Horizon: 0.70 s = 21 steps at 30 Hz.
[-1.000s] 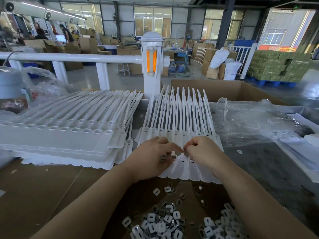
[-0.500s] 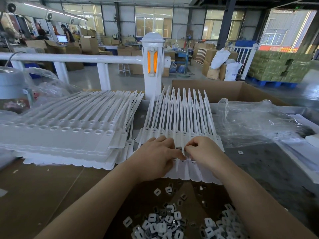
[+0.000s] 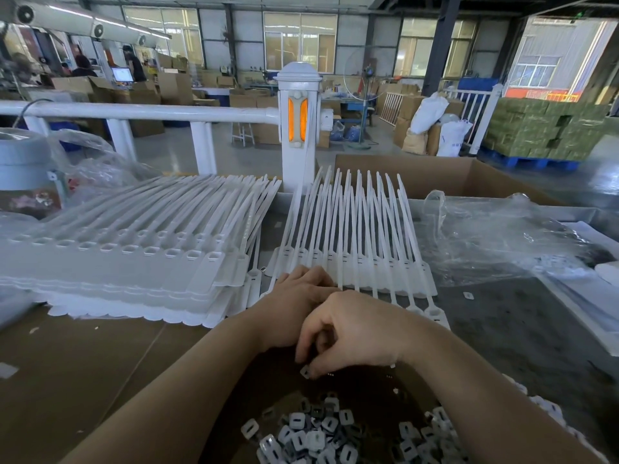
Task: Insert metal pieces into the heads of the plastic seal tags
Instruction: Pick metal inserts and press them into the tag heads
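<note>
Both forearms reach fwd, wrists close together. Right hand (image 3: 355,333) crosses in front of left hand (image 3: 294,306), fingers curled down, tips pinching. Left lies knuckles-up, fingers bent.

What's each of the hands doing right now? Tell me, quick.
Left hand: rests on the seal tags, fingers curled; grip cannot be told.
Right hand: pinches a metal piece.

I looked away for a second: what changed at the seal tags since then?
The right hand left the tag heads, drew back toward the loose metal pieces and now pinches one. The left hand stayed on the seal tags; the stack is unmoved.
</note>
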Tool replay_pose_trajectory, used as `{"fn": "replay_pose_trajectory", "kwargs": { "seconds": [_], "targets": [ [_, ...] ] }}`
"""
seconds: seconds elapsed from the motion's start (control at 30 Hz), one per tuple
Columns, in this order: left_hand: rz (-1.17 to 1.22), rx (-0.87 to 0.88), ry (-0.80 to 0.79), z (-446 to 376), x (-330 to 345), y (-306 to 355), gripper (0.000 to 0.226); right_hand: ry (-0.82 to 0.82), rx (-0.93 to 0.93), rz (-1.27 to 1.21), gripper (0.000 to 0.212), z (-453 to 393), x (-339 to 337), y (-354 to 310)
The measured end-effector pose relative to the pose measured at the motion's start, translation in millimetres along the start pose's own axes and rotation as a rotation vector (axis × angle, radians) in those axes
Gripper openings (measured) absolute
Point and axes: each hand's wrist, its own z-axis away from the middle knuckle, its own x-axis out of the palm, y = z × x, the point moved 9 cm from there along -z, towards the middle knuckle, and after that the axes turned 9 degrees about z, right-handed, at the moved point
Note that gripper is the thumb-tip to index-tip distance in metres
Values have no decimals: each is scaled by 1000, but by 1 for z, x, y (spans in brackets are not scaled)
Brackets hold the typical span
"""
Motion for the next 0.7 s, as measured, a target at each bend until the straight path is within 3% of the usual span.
{"fn": "replay_pose_trajectory", "kwargs": {
  "seconds": [0.5, 0.7],
  "targets": [
    [-29, -12, -18, 1, 1, 2, 36, 28, -3, 110, 10, -1, 3, -7],
    [36, -26, 1, 2, -1, 4, 27, 57, -8, -63, 7, 3, -4, 0]
  ]
}}
